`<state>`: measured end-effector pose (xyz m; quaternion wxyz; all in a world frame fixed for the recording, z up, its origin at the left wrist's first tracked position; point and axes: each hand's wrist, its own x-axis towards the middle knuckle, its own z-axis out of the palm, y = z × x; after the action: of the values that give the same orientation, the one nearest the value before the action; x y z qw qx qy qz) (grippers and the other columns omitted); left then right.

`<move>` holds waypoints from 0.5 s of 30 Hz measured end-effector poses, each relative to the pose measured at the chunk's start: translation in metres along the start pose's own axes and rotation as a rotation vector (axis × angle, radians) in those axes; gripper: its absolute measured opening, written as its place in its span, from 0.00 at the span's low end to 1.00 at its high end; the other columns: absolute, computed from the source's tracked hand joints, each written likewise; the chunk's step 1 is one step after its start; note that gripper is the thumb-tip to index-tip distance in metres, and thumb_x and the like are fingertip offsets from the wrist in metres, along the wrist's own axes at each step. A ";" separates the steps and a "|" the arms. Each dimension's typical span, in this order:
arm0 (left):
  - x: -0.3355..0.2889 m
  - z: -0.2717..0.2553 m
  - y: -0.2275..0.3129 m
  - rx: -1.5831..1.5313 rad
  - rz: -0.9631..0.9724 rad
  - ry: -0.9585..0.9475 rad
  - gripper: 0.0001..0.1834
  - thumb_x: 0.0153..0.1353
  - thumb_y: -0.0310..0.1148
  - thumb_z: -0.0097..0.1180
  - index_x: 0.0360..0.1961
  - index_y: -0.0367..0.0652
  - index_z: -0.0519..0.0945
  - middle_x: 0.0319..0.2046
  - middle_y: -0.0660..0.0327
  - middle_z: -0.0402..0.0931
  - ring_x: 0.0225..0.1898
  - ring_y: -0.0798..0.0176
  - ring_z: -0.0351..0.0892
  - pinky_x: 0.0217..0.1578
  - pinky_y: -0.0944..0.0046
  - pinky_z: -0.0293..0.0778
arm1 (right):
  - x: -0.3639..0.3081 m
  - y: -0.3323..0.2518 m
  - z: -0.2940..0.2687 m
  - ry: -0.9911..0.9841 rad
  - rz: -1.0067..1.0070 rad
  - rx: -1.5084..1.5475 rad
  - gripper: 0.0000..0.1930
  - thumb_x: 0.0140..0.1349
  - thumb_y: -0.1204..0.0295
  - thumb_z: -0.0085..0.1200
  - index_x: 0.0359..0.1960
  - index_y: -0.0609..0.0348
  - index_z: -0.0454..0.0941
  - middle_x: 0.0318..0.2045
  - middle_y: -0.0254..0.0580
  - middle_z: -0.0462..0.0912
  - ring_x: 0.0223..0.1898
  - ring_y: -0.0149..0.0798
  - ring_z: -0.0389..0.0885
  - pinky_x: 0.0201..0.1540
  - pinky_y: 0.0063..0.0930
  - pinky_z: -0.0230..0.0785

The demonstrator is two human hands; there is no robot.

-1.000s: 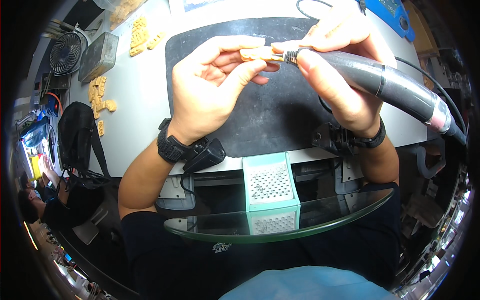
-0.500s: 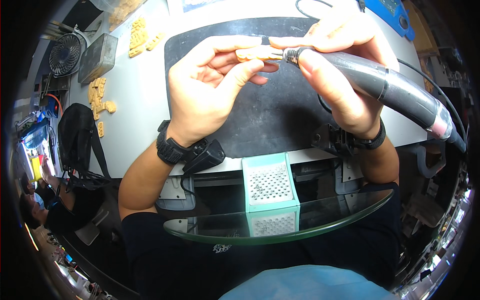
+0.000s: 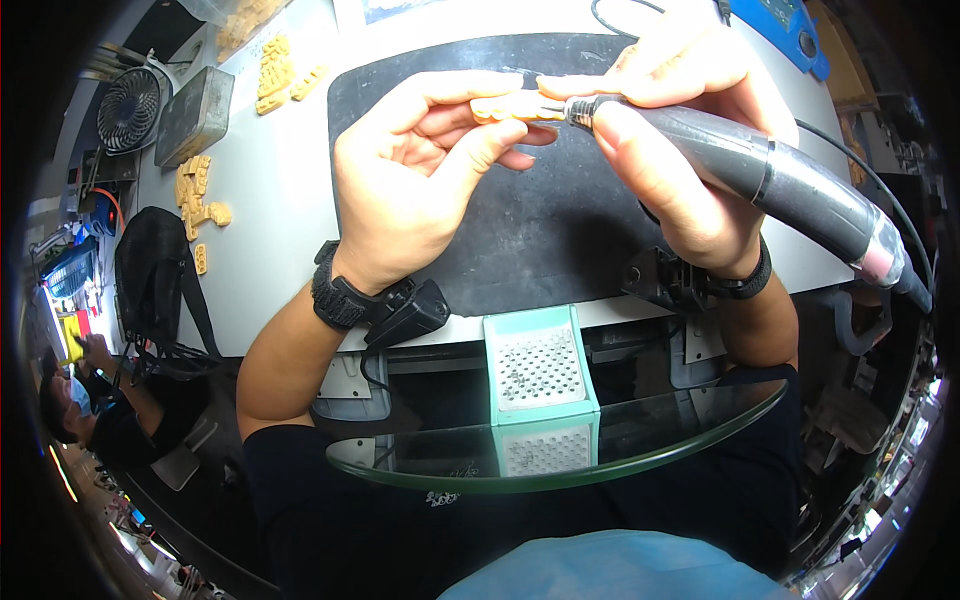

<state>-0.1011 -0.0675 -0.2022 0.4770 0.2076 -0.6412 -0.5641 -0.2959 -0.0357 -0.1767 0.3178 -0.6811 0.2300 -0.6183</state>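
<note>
My left hand [image 3: 395, 190] pinches a small yellow tooth-model piece [image 3: 498, 106] between thumb and fingers, above the black mat [image 3: 560, 230]. Wrapped round a dark, thick rotary handpiece [image 3: 725, 150] is my right hand [image 3: 690, 205]. The handpiece's thin metal bit meets the right end of the piece, or is very close to it; the exact contact is too small to tell. Fingertips of both hands come near each other there. From the tool's rear a cable runs off at the right. Both wrists wear black straps with dark devices.
More yellow model pieces [image 3: 273, 75] lie at the back left, and others [image 3: 192, 195] nearer. Left are a metal box [image 3: 195, 115], fan [image 3: 133, 108] and black bag [image 3: 155, 270]. A green perforated tray [image 3: 540, 370] and glass shield [image 3: 680, 425] sit before me. A co-worker [image 3: 120, 390] is far left.
The rear of the handpiece has dipped slightly. My left hand and the piece hold almost still. At the far left, the co-worker's arm and head have shifted.
</note>
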 end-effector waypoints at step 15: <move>-0.001 0.000 0.000 0.033 0.009 0.002 0.12 0.62 0.17 0.52 0.47 0.26 0.72 0.40 0.43 0.80 0.42 0.51 0.83 0.39 0.63 0.83 | 0.000 0.001 -0.001 -0.006 -0.027 -0.035 0.13 0.55 0.82 0.62 0.39 0.65 0.71 0.34 0.43 0.80 0.34 0.30 0.81 0.37 0.21 0.75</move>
<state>-0.1003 -0.0669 -0.2023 0.4766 0.2132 -0.6510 -0.5510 -0.2970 -0.0363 -0.1775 0.2982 -0.6915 0.2308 -0.6161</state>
